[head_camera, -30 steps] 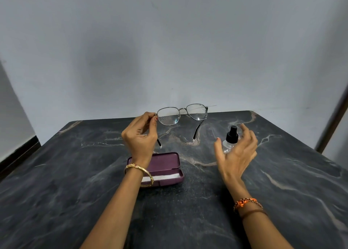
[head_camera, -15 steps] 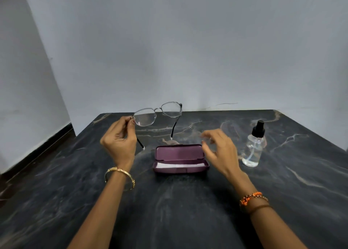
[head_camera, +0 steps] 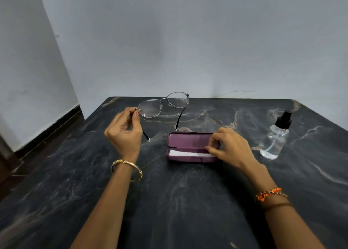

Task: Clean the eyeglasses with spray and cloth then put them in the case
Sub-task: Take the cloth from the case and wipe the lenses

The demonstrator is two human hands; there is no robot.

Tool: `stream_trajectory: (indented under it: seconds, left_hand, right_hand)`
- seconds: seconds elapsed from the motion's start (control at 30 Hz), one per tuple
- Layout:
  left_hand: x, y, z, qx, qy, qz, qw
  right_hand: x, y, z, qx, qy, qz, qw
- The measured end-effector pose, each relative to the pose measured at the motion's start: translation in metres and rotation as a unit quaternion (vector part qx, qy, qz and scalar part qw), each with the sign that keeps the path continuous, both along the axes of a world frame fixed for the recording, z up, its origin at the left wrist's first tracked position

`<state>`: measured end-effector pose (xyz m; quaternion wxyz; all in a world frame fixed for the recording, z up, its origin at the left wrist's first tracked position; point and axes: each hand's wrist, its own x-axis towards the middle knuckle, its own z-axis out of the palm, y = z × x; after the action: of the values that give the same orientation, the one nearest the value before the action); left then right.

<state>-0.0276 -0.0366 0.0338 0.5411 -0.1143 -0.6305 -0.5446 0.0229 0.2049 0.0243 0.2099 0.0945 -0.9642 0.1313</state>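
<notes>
— So what's different from a moment back?

— Nearest us, the right hand [head_camera: 228,147] has left the spray bottle [head_camera: 275,135] and come across to the open purple case [head_camera: 190,147]. Its thumb and fingers now curl over the case's right end, at the white cloth [head_camera: 185,153] lying inside; whether they already pinch the cloth I cannot tell.

— Meaning the spraying is over?

— I judge so: the bottle stands alone on the counter [head_camera: 188,201], right of the case, and wiping comes next.

— And the eyeglasses [head_camera: 163,105]?

— Farther back, lifted above the counter. The left hand [head_camera: 124,131] pinches them at the left lens's outer corner, arms unfolded and hanging down. They sit beyond and left of the case, well apart from the right hand.
</notes>
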Motion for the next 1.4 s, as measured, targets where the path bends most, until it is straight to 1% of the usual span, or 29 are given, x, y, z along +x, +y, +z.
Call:
stream_trajectory:
  seconds: [0.13,0.2,0.4,0.67,0.83,0.9,1.0,1.1,1.17,1.2,1.23,1.3,1.4]
  left_hand:
    - [0.002,0.001,0.000,-0.035,0.009,0.014,0.999]
    - [0.003,0.002,0.000,-0.037,0.011,0.015,0.999]
    - [0.001,0.002,-0.002,-0.023,0.016,0.026,0.999]
    - [0.002,0.001,-0.002,-0.027,0.016,0.031,0.999]
    - [0.003,0.002,-0.003,-0.043,0.012,0.029,0.999]
    - [0.003,0.002,-0.003,-0.048,0.012,0.032,0.998]
    - [0.003,0.001,-0.002,-0.049,0.019,0.033,0.998]
    - [0.004,0.000,-0.002,-0.053,0.020,0.036,0.998]
    - [0.005,0.000,-0.001,-0.054,0.017,0.037,0.998]
    - [0.006,0.001,0.000,-0.055,0.016,0.038,0.998]
    - [0.007,0.001,0.000,-0.054,0.015,0.039,0.998]
    - [0.008,0.001,0.001,-0.052,0.015,0.039,0.998]
    - [0.010,0.002,0.002,-0.054,0.021,0.039,0.998]
  right_hand:
    - [0.001,-0.004,0.003,0.060,-0.048,-0.024,0.997]
    - [0.002,-0.005,0.003,0.071,-0.068,-0.033,0.995]
    - [0.003,-0.010,0.003,0.082,-0.086,-0.051,0.992]
    - [0.002,-0.010,0.000,0.119,-0.077,-0.023,0.990]
    - [0.001,-0.010,0.001,0.062,-0.061,-0.027,0.996]
    - [0.002,-0.011,0.002,0.018,-0.063,-0.018,0.998]
    - [0.002,-0.009,0.004,-0.093,-0.084,0.010,0.992]
    - [0.000,-0.010,0.005,-0.226,-0.094,0.028,0.969]
    - [0.000,-0.012,0.007,-0.330,-0.104,0.032,0.938]
    - [0.001,-0.013,0.009,-0.393,-0.116,0.040,0.911]
    - [0.001,-0.013,0.010,-0.461,-0.135,0.050,0.876]
    - [0.002,-0.014,0.014,-0.592,-0.179,0.064,0.784]
    - [0.002,-0.012,0.019,-0.769,-0.199,0.093,0.600]
